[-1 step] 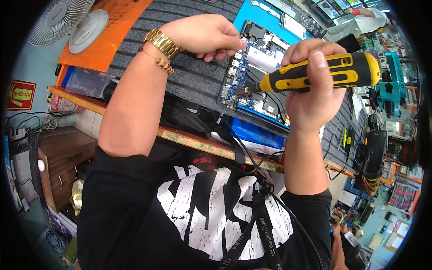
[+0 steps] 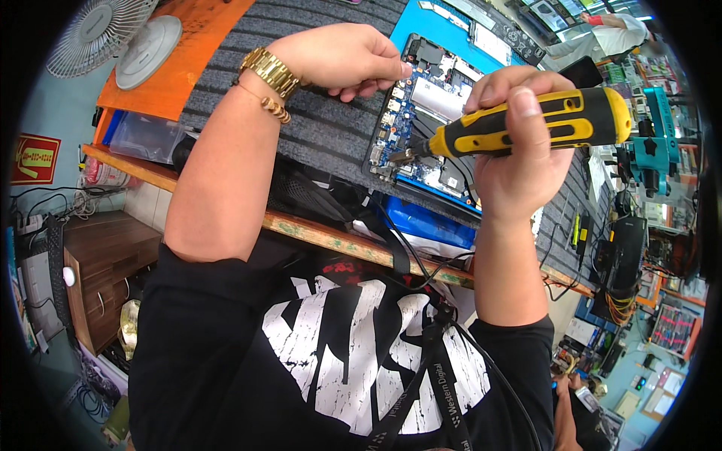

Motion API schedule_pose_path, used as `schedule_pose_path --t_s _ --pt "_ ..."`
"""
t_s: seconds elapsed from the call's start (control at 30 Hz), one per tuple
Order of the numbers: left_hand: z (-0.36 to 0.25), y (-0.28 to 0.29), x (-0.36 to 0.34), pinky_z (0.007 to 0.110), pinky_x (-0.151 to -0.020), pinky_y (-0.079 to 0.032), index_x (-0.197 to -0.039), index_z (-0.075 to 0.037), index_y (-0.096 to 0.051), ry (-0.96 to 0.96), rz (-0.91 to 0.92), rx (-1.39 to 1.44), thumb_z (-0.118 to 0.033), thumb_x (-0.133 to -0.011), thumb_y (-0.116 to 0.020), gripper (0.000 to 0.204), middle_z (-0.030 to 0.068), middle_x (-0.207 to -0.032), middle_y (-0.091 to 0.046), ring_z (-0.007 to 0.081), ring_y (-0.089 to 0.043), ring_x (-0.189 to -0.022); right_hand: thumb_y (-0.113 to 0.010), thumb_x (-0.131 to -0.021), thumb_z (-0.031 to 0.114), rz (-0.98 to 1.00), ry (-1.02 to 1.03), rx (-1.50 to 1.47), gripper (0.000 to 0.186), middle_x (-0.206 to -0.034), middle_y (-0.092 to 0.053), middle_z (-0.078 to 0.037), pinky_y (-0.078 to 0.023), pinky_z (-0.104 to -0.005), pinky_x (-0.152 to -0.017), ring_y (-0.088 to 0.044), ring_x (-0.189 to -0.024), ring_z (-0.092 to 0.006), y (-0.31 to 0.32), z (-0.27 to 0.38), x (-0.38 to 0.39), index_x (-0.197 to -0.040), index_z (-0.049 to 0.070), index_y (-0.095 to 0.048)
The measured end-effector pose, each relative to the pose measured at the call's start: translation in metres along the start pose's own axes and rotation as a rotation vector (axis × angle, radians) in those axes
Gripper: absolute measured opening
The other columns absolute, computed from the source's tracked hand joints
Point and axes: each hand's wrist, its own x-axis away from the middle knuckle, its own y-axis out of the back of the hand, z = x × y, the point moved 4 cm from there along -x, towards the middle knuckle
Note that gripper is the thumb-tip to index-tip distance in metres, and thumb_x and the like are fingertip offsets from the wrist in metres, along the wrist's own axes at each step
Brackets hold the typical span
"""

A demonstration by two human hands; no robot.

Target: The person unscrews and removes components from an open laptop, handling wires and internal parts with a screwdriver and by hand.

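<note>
1. With fingers wrapped round a yellow-and-black tool (image 2: 568, 116): right hand (image 2: 523, 177), two o'clock.
2. At one, beneath metal tip (image 2: 404, 156): opened laptop (image 2: 435, 101), blue circuit board (image 2: 401, 135) inside; exact contact hard to make out.
3. At twelve: left hand (image 2: 338, 60), fingers bent near laptop edge; cannot tell whether pinching anything.
4. Around: ribbed grey mat (image 2: 323, 128). At ten: clear plastic bin (image 2: 147, 139), contents indistinct.

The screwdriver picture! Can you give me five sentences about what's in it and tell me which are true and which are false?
1. The right hand holds the screwdriver. True.
2. The screwdriver is red and white. False: it is yellow and black.
3. The screwdriver's tip points at the opened computer. True.
4. The gold watch is on the right arm. False: the watch is on the left arm.
5. A fan is at the upper left. True.
</note>
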Motion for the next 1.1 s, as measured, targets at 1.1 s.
schedule_pose_path --t_s 1.1 --pt "0.012 0.001 -0.007 0.026 -0.051 -0.039 -0.094 -0.009 -0.069 -0.011 -0.067 -0.005 -0.041 -0.114 -0.077 0.039 -0.0053 -0.072 -0.058 0.0063 -0.052 -0.057 -0.077 -0.104 0.003 0.069 -0.006 0.086 0.023 -0.102 -0.071 -0.014 -0.058 -0.0376 -0.083 -0.067 -0.088 -0.0203 -0.006 -0.021 0.013 -0.118 0.003 -0.059"
